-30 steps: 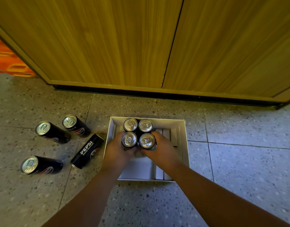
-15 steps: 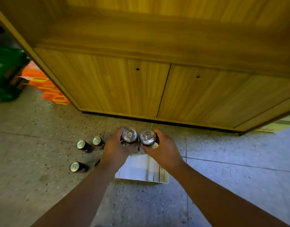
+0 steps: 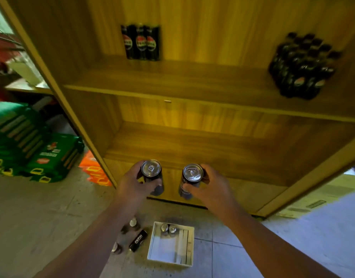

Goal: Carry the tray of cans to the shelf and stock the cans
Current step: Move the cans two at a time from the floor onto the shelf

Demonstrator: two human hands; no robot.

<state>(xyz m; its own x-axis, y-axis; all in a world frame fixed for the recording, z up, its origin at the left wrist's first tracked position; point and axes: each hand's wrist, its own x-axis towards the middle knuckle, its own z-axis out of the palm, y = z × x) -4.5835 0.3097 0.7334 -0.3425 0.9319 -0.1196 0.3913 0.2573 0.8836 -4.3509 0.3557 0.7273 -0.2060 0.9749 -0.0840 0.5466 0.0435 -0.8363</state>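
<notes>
Both grips are full: the left hand [image 3: 132, 182] wraps one upright black can [image 3: 152, 177] around its side wall, and the right hand [image 3: 207, 184] holds a second can [image 3: 190, 180] the same way, thumb in front and fingers behind. The two cans are apart, lifted in front of the wooden shelf unit [image 3: 192, 141], just short of its lower shelf board, silver tops facing up.

Such cans look rigid while sealed, fairly heavy for their slim build, and smooth enough to slip; a wrap around the middle of the body, as here, seems the safest hold, and a dropped can would likely dent.

Below, on the speckled tile floor [image 3: 293, 247], sits the white tray [image 3: 189, 229] with two cans [image 3: 168, 228] left standing in its far corner. Beside it, to the left, more loose cans [image 3: 137, 240] stand or lie on the floor, partly hidden by the left forearm.

On the upper shelf, three cans [image 3: 140, 43] already stand against the back panel, and a cluster of dark bottles [image 3: 301, 67] occupies the right side. The lower shelf appears bare. Green packs [image 3: 36, 149] and orange packs [image 3: 94, 171] are stacked on the floor to the left of the unit. Stocking looks early, with most cans yet to go up.
</notes>
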